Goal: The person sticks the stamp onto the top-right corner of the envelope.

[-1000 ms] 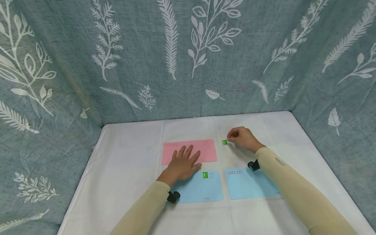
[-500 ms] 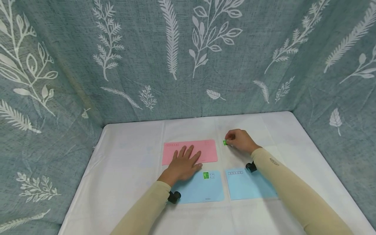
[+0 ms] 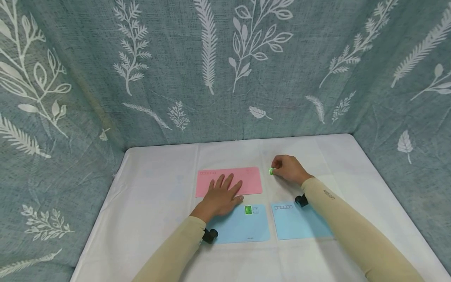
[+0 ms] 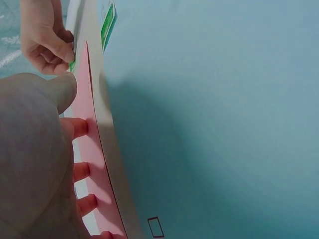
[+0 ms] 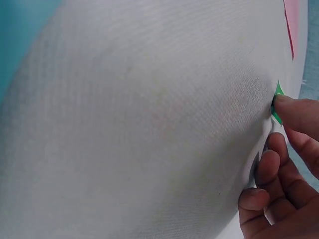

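My left hand (image 3: 219,199) rests with spread fingers on the pink envelope (image 3: 250,178), its heel reaching over the left blue envelope (image 3: 236,231). That blue envelope bears a green stamp (image 3: 248,210) at its upper right, beside a small printed box. To the right of the pink envelope, my right hand (image 3: 289,168) pinches a second green stamp (image 3: 271,171) between thumb and fingers. In the right wrist view the thumb covers part of this stamp (image 5: 277,117), close to the white cloth. The remaining right fingers are curled.
Another blue envelope (image 3: 299,223) lies at the right, partly under the right forearm. All the envelopes lie flat on a white-covered table (image 3: 151,196). Green-grey leaf-patterned curtains (image 3: 211,117) enclose its back and sides. Dark wrist cameras (image 3: 210,235) sit on both wrists.
The right hand has moved slightly left, from beside the small green stamp onto it, and now pinches it. The left hand has stayed spread on the pink envelope.
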The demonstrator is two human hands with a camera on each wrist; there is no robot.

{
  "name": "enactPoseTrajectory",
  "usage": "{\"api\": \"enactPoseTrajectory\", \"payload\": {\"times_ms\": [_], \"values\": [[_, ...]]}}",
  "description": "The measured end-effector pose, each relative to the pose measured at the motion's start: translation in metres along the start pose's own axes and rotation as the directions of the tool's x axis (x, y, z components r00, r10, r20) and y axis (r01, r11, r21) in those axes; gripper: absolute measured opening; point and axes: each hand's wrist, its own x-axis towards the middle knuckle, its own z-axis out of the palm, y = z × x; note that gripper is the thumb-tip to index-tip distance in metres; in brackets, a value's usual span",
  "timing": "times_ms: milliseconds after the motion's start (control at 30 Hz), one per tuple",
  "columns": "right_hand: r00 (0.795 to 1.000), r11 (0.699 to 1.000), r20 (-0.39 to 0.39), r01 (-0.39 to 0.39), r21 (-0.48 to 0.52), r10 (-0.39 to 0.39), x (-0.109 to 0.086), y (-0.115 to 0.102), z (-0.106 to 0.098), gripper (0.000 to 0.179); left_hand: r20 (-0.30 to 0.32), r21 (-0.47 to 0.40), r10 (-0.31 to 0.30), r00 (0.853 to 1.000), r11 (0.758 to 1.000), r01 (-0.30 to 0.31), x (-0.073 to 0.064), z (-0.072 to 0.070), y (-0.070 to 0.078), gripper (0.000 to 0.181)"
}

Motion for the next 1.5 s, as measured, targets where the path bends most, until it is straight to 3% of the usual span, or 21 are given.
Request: {"api": "enactPoseTrajectory", "payload": {"times_ms": [1500], "values": [[0.998,0.999,0.043,-0.039,0.018,0.038,0.008,-0.001,-0.010,0.010,0.011,0.015,0.000,1.000,1.000,0.000,0.002,-0.001,-0.001,0.066]]}}
